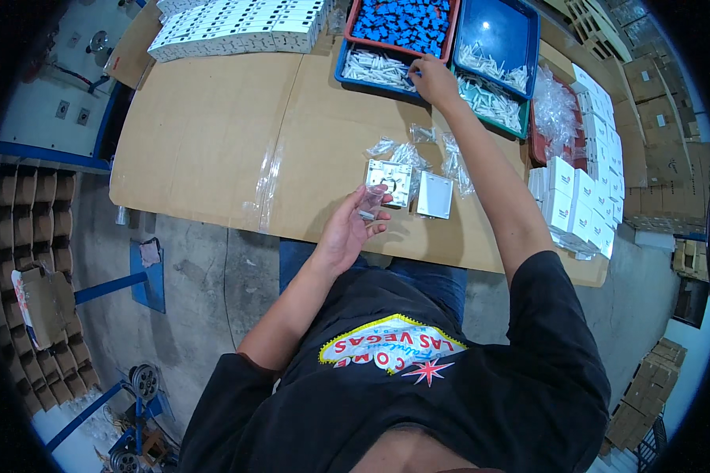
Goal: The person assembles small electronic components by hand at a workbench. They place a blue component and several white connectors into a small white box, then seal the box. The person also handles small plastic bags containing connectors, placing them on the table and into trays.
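Observation:
My left hand [345, 232] is raised near the front edge of the table, fingers curled round a small clear plastic bag [368, 206] with something whitish in it. Just beyond it lies a white square plate with cut-outs [389, 183], and beside that a plain white square cover [435, 195]. At the far side, my right hand [432, 83] reaches to the right end of a blue tray [340, 69] of white stick-like pieces [375, 70]. Its fingertips are bent together at the pieces; what they pinch is too small to make out.
Several small filled clear bags [409, 154] lie behind the plates. A red tray of blue parts [402, 24], a blue tray [489, 27] and a green tray [503, 124] stand at the back. White boxes [572, 201] are stacked at right, more boxes [237, 31] at back left.

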The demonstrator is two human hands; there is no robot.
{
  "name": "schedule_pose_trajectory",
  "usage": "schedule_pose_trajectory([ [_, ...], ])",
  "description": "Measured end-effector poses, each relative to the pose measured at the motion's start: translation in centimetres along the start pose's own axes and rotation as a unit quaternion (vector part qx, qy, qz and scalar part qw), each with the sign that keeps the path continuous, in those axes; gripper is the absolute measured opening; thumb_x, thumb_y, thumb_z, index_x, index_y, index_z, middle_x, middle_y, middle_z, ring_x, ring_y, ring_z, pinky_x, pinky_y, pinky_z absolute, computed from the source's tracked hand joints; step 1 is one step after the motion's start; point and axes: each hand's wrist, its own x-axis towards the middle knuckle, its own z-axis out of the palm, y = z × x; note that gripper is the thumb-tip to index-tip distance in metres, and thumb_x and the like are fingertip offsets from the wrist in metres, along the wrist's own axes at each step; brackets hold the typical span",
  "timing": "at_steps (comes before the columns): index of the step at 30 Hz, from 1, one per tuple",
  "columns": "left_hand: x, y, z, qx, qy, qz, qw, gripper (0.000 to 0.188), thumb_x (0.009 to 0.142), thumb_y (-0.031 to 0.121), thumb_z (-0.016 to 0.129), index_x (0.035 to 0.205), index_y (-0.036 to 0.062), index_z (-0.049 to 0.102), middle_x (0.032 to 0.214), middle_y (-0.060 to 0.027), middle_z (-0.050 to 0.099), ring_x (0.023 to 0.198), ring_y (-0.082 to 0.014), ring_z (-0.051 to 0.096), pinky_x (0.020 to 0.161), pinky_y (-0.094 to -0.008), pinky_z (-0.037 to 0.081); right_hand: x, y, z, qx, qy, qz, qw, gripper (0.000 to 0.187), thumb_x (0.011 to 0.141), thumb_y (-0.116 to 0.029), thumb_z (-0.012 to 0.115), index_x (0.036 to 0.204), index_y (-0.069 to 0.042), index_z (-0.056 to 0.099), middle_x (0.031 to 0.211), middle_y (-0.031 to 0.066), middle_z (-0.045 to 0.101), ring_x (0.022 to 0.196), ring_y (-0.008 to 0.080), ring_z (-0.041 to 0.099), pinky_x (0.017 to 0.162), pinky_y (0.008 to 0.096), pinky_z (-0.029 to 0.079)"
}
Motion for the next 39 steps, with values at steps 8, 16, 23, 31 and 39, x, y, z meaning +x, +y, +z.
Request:
schedule_pose_trajectory([
  [8,0.2,0.2,-0.1,-0.016,-0.009,0.011,1.000,0.048,0.107,0.047,0.045,0.132,0.0091,0.059,0.120,-0.0056,0.066,0.100,-0.0174,0.062,0.088,-0.0342,0.050,-3.5,-0.9,-3.2,0.330,0.049,0.111,0.936,0.020,0.087,-0.019,0.077,0.100,-0.003,0.073,0.086,0.0051,0.073,0.078,0.0142,0.068,0.072,0.0303,0.053],
  [16,-0.7,0.3,0.6,0.007,-0.036,0.017,0.999,0.048,0.106,0.047,0.047,0.134,0.0095,0.059,0.124,-0.0060,0.066,0.102,-0.0157,0.063,0.088,-0.0342,0.051,-15.1,-11.2,-10.3,0.531,-0.092,0.106,0.836,0.015,0.090,-0.009,0.076,0.103,-0.002,0.072,0.089,-0.0003,0.071,0.077,0.0050,0.061,0.068,0.0213,0.047],
  [23,-1.4,-0.1,1.3,0.023,-0.060,0.022,0.998,0.044,0.106,0.045,0.049,0.133,0.0103,0.058,0.123,-0.0052,0.065,0.106,-0.0163,0.064,0.086,-0.0336,0.052,-17.4,-13.5,-13.9,0.472,-0.216,0.043,0.853,0.012,0.091,-0.009,0.074,0.102,-0.006,0.074,0.101,-0.0003,0.071,0.086,0.0076,0.061,0.072,0.0238,0.048],
  [31,-1.8,-0.5,1.4,0.031,-0.070,0.019,0.997,0.042,0.107,0.045,0.048,0.131,0.0112,0.058,0.121,-0.0043,0.065,0.106,-0.0177,0.065,0.084,-0.0335,0.053,-17.3,-13.8,-14.4,0.454,-0.253,-0.074,0.851,0.014,0.095,-0.012,0.069,0.105,-0.004,0.074,0.118,0.0037,0.068,0.097,0.0101,0.062,0.078,0.0275,0.051],
  [39,-2.3,-0.4,1.7,0.017,-0.070,0.033,0.997,0.039,0.106,0.043,0.052,0.128,0.0115,0.059,0.119,-0.0052,0.066,0.106,-0.0182,0.066,0.083,-0.0335,0.055,-17.3,-14.8,-14.7,0.467,-0.317,-0.007,0.825,0.031,0.106,-0.022,0.055,0.110,0.005,0.070,0.130,0.0077,0.065,0.096,0.0172,0.067,0.083,0.0321,0.054],
])
